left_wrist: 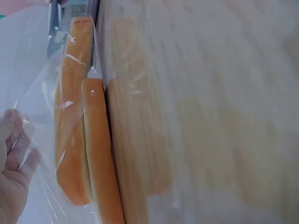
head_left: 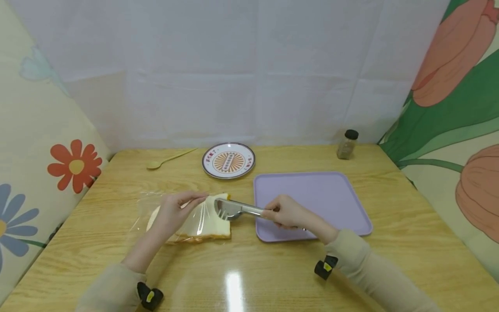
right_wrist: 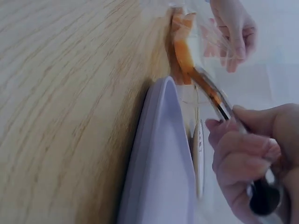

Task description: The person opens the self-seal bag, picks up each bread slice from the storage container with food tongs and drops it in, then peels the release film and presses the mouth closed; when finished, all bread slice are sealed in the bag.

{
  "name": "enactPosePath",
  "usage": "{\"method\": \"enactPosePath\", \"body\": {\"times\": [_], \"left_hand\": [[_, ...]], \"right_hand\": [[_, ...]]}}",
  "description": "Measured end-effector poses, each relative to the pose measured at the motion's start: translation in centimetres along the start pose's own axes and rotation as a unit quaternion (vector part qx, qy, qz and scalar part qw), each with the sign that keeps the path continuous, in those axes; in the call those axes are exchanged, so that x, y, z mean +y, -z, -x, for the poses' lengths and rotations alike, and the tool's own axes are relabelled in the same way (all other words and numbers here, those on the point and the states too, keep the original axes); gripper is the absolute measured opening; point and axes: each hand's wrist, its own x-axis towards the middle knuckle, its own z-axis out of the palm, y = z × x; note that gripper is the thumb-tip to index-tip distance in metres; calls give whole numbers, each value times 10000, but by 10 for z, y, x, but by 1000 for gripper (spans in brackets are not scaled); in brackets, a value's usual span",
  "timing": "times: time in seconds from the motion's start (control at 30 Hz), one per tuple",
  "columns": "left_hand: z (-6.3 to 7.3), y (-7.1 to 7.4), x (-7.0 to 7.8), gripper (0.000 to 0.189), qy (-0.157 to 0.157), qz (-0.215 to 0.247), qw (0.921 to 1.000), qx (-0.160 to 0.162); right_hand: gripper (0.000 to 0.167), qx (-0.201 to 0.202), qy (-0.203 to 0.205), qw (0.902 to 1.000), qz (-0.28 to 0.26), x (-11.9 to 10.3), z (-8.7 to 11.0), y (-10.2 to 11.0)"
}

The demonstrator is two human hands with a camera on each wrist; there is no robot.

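Slices of bread lie in a clear plastic bag on the left of the table; in the left wrist view two brown crusts show side by side through the film. With thumb and fingers, my left hand pinches the film of the bag above the bread. My right hand grips metal tongs by their handle, over the left part of the purple tray. The tongs' head reaches the right end of the bread at the bag's mouth; whether it clasps a slice I cannot tell.
A purple tray lies right of the bread. Behind stand a round patterned plate, a gold spoon at the left and a dark-capped glass jar at the right. A white cloth hangs behind the table.
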Motion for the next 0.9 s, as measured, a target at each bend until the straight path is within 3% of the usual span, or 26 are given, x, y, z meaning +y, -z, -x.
{"method": "enactPosePath", "body": {"times": [0.1, 0.23, 0.3, 0.33, 0.5, 0.57, 0.7, 0.9], "left_hand": [[1, 0, -1, 11, 136, -9, 9999, 5], [0, -1, 2, 11, 429, 107, 9990, -119], [0, -1, 4, 12, 493, 79, 9986, -167], [-1, -1, 4, 13, 500, 86, 9985, -189], [1, -2, 3, 15, 340, 128, 9990, -257], [2, -2, 2, 14, 352, 235, 9984, -366], [2, -1, 2, 13, 456, 180, 9977, -471], [-1, 5, 1, 12, 332, -111, 9993, -138]], "right_hand": [[26, -343, -399, 9936, -1002, 7, 1, 0], [31, -955, -1243, 9507, -2678, 15, 3, 1], [31, -1050, -1454, 9381, -2964, 17, 4, 0], [31, -1052, -1432, 9404, -2899, 17, 4, 0], [28, -776, -1056, 9751, -1788, 12, 3, -2], [28, -717, -987, 9801, -1566, 9, 2, -3], [28, -736, -1004, 9794, -1591, 5, 0, -4], [30, -921, -1237, 9677, -1993, 11, 4, -4]]}}
